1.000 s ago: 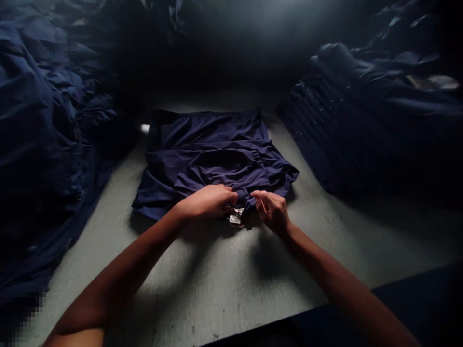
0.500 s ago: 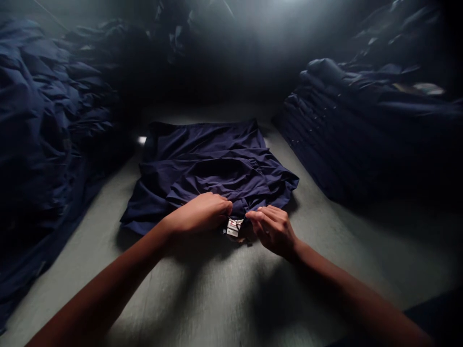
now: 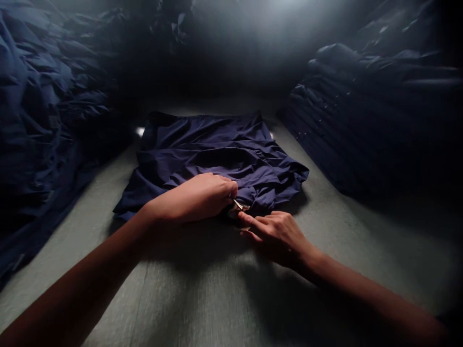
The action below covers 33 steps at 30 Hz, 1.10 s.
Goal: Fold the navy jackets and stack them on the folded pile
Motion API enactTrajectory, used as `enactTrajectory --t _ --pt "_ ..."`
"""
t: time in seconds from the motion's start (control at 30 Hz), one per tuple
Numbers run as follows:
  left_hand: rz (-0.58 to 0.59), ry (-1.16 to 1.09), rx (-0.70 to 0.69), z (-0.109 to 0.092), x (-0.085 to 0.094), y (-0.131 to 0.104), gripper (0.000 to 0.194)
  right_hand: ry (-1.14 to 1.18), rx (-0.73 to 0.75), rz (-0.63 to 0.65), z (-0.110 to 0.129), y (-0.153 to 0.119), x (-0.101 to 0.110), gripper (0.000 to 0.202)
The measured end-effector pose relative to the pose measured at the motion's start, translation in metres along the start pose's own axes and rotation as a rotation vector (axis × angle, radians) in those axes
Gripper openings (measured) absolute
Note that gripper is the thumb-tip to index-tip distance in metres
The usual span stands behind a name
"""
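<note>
A dark navy garment (image 3: 213, 159) lies loosely folded and wrinkled on the table. My left hand (image 3: 202, 195) is closed at its near edge, gripping the cloth, with the fingertips partly hidden. Beside those fingertips a small whitish tag (image 3: 239, 206) sticks out, tilted and creased. From the right, my right hand (image 3: 277, 233) reaches to the tag, its index finger against it and the thumb below. The fingers appear closed around part of the tag, though shadow hides the exact grip.
A tall heap of navy cloth (image 3: 39, 106) rises on the left. Stacked navy garments (image 3: 365, 125) stand along the right side. The greenish-grey table (image 3: 188, 299) runs between them, and the background is very dark.
My right hand has shifted from pinching at the garment's edge to the tag, which is now tipped and mostly covered. My left hand still grips the cloth, slightly higher in view.
</note>
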<state>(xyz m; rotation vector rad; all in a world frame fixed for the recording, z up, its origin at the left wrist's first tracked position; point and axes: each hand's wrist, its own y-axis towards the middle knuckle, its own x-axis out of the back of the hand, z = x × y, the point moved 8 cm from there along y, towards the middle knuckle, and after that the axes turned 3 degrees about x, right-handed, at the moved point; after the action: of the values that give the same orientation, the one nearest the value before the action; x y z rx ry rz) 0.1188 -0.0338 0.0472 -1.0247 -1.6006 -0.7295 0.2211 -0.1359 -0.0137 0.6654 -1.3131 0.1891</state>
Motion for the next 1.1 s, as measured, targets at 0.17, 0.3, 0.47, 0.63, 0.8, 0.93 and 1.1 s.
enactTrajectory --t 0.17,0.3,0.47,0.63,0.8,0.93,1.1 --pt "0.028 0.019 -0.006 -0.005 -0.004 -0.002 0.014 -0.087 -0.053 0.095 -0.005 -0.003 -0.018 0.035" --pt "-0.025 0.059 -0.049 -0.013 -0.007 -0.004 0.013 -0.089 -0.066 0.092 -0.005 -0.003 -0.023 0.033" --pt "-0.085 0.148 -0.024 -0.013 -0.021 0.002 0.008 -0.048 -0.055 0.015 -0.001 0.001 -0.012 0.029" --pt "-0.104 0.185 -0.04 -0.012 -0.028 0.01 0.007 -0.023 -0.03 -0.099 0.002 0.004 0.009 0.022" --pt "-0.124 0.233 -0.068 -0.019 -0.021 0.011 0.009 -0.005 -0.072 -0.168 -0.006 0.004 0.015 0.021" --pt "-0.155 0.241 -0.101 -0.025 -0.016 0.008 0.009 0.035 -0.113 -0.149 -0.012 0.002 0.011 0.026" --pt "-0.227 0.278 -0.149 -0.028 -0.021 0.009 0.001 0.082 -0.136 -0.166 -0.013 0.001 0.01 0.023"
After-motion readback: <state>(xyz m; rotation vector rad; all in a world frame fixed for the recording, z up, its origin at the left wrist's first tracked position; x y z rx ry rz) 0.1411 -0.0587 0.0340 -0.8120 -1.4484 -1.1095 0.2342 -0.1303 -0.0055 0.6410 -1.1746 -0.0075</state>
